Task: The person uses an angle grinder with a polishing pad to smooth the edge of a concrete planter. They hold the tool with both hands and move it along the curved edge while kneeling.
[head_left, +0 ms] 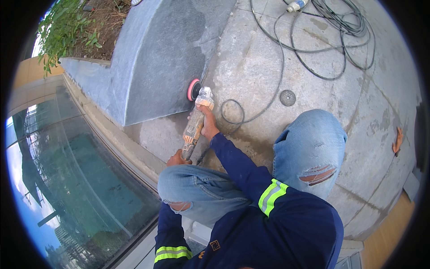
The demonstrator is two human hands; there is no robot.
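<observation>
My right hand (pixel 207 120) grips the forward body of a worn, dust-covered power tool (pixel 194 127) near its silver head, while my left hand (pixel 178 158) is closed on its rear end, beside my bent knee. The tool carries a round pink-and-black pad (pixel 194 89), turned on edge beside the grey planter wall (pixel 165 54); whether the pad touches it I cannot tell. A grey cable runs from the tool's rear across the concrete paving (pixel 242 54).
A coiled cable (pixel 347 27) with a plug connector (pixel 296 6) lies at upper right. A round drain cover (pixel 288 97) and a dry leaf (pixel 397 141) are on the paving. Plants (pixel 60 31) grow in the planter. A glass panel (pixel 67 179) with a ledge borders the left.
</observation>
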